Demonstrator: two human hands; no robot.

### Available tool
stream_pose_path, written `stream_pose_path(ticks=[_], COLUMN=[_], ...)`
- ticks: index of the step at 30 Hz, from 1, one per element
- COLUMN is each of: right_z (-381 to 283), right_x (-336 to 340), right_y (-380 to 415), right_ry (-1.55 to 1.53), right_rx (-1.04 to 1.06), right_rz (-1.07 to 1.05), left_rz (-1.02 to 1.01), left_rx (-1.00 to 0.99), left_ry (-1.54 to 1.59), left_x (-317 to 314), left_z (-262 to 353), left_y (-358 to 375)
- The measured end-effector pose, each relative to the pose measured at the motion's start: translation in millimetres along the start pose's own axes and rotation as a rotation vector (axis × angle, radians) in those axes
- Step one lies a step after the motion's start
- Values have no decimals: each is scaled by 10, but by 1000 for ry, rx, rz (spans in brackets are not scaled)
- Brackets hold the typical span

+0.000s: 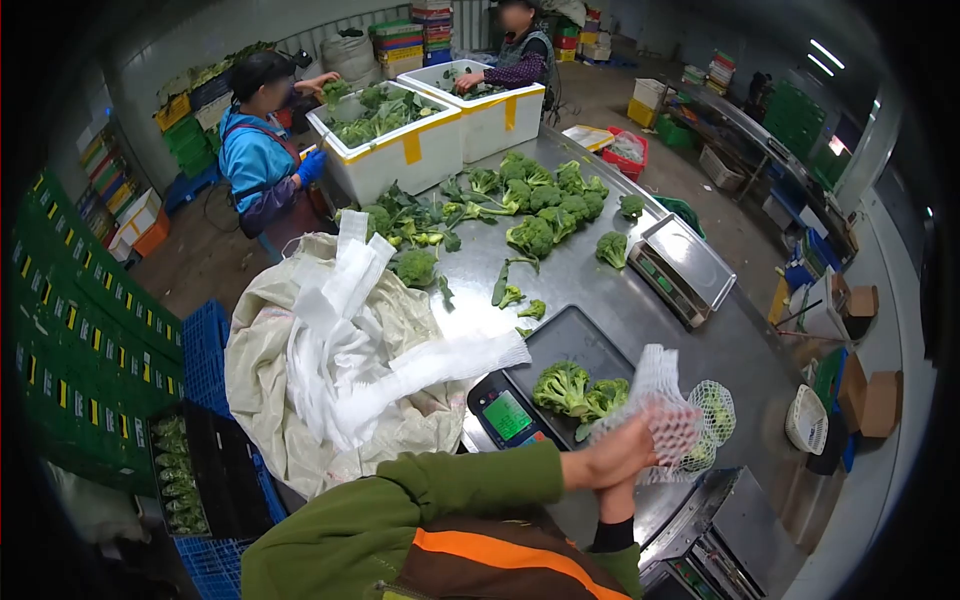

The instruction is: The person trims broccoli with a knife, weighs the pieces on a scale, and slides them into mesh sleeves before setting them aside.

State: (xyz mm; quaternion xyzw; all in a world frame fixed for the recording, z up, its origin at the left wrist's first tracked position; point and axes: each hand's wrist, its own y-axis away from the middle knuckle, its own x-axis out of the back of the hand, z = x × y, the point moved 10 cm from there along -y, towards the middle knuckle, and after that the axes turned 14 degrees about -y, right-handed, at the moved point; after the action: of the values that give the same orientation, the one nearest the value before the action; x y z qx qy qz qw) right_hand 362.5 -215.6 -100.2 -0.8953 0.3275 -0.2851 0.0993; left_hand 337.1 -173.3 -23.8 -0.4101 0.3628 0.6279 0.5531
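Observation:
My left hand [618, 452] is closed on a white mesh net [655, 372], beside the scale. My right hand [617, 492] comes up from below and crosses behind it; most of its fingers are hidden. Skin shows through the mesh, but which hand it belongs to is unclear. Just left of the net, cut broccoli [570, 388] lies on the dark tray [568, 340] of a scale with a green display [507, 414]. Netted broccoli [713, 405] sits to the right of my hands. A heap of white net sleeves [345, 370] rests on a pale sack [262, 345].
Loose broccoli [530, 236] covers part of the metal table [600, 290]. A second scale [690, 255] stands at its right edge. Two people [262, 165], [525, 60] handle greens at white foam boxes [400, 150]. Green crates [85, 350] are stacked left; a machine [715, 530] stands lower right.

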Motion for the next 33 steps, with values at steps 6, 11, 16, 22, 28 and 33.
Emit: stream_pose_path(ticks=[6, 11, 16, 22, 28, 33], right_z=[-77, -60, 430, 375, 1396, 1998], right_x=[537, 873, 695, 186, -262, -287], right_y=[306, 524, 645, 210, -703, -1025], right_ry=[346, 560, 592, 463, 366, 521], right_rx=[172, 255, 38, 292, 154, -423], right_rz=[77, 93, 174, 70, -257, -564], left_rz=[-319, -658, 108, 530, 689, 727], left_rx=[349, 849, -733, -660, -258, -194], left_ry=[-1854, -1895, -2354, -2381, -2487, -2287], left_x=[-73, 201, 181, 843, 1698, 2133], left_z=[-708, -881, -189, 623, 873, 1172], left_y=[343, 433, 338, 670, 318, -142])
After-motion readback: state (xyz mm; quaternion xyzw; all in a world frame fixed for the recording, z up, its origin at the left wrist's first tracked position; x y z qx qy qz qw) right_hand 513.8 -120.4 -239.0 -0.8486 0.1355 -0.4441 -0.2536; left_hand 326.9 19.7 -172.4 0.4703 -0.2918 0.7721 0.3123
